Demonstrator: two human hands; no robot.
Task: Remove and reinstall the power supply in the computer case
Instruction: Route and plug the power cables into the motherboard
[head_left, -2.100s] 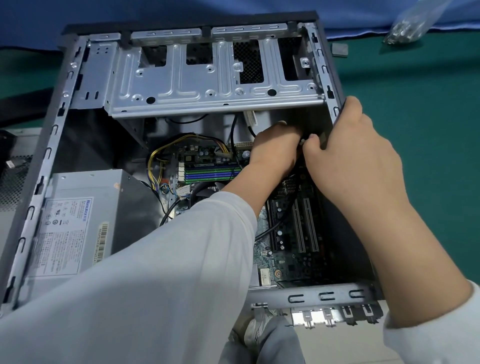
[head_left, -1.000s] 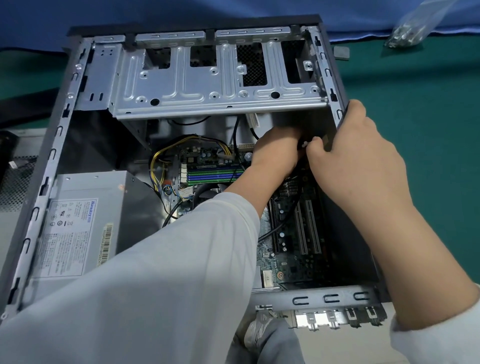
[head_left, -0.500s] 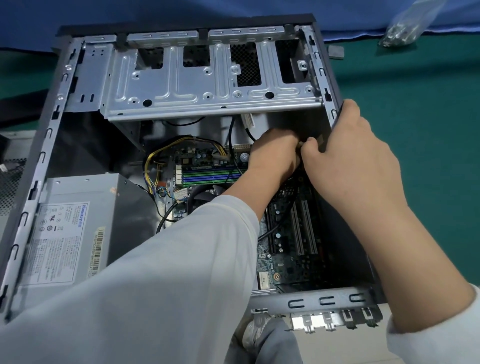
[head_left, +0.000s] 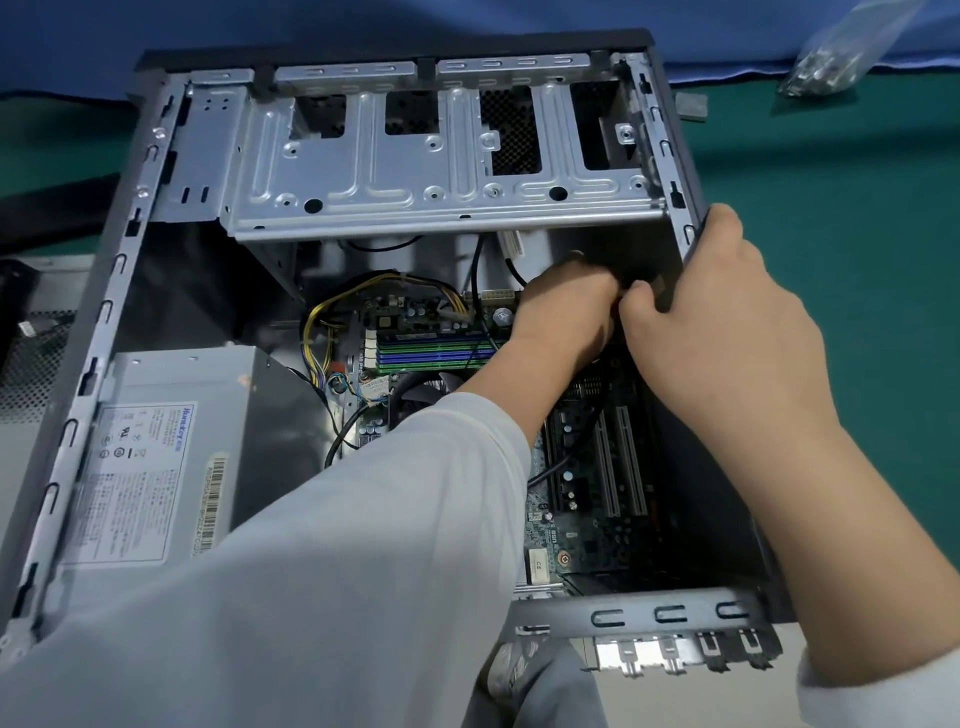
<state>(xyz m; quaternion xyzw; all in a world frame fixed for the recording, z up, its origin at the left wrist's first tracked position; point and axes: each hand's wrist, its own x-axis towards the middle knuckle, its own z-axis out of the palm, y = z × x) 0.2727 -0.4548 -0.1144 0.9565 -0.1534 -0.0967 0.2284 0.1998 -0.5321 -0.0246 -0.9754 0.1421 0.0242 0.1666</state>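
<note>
Nearest, the power supply (head_left: 171, 457) sits seated in the computer case (head_left: 98, 332), which lies open on the green desk (head_left: 857, 249), at the case's near-left corner. Farther in, the left hand (head_left: 563, 312) curls its fingers around something hidden; I cannot tell what. The right hand (head_left: 727, 332) has its thumb hooked over the case's right wall, fingers bent inward. Probably a connector: pull straight, squeezing any latch, not yanking the yellow wires (head_left: 322, 317).
</note>
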